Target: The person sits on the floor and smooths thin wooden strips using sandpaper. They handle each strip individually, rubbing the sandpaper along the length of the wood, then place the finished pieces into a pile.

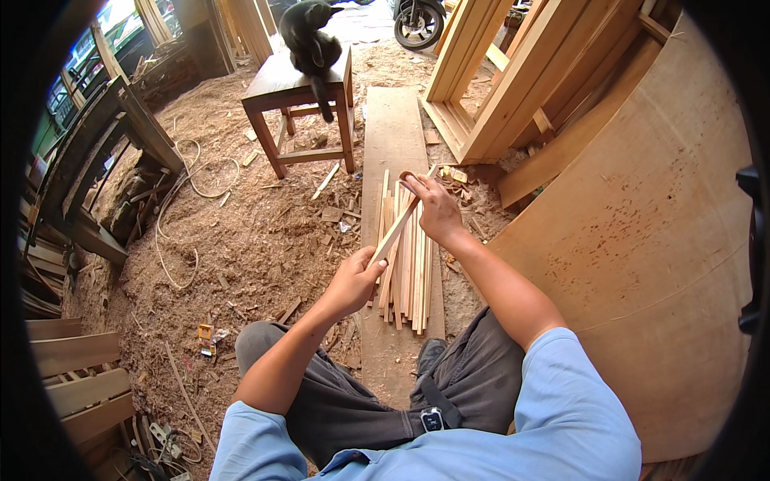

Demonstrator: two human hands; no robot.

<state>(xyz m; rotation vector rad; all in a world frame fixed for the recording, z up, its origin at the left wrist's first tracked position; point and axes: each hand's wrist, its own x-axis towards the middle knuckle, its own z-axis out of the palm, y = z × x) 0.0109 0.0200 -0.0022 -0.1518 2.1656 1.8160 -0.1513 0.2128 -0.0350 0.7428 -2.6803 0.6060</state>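
A narrow wooden strip (pixel 395 232) slants upward to the right between my hands. My left hand (pixel 356 281) grips its lower end, thumb on top. Near the upper end, my right hand (pixel 434 207) holds a small brown curled piece, perhaps sandpaper (pixel 410 179), against the strip. Under my hands, a loose pile of thin wooden strips (pixel 411 282) lies lengthwise on a long flat board (pixel 394 129) on the ground. My knees are to either side of the board's near end.
A black cat (pixel 310 39) sits on a wooden stool (pixel 295 81) ahead. Wooden frames (pixel 511 90) and a large plywood sheet (pixel 649 252) stand at the right. Shavings and a pale cable (pixel 161 222) cover ground at the left, beside a dark wooden frame (pixel 90 174). A motorcycle wheel (pixel 419 27) shows beyond.
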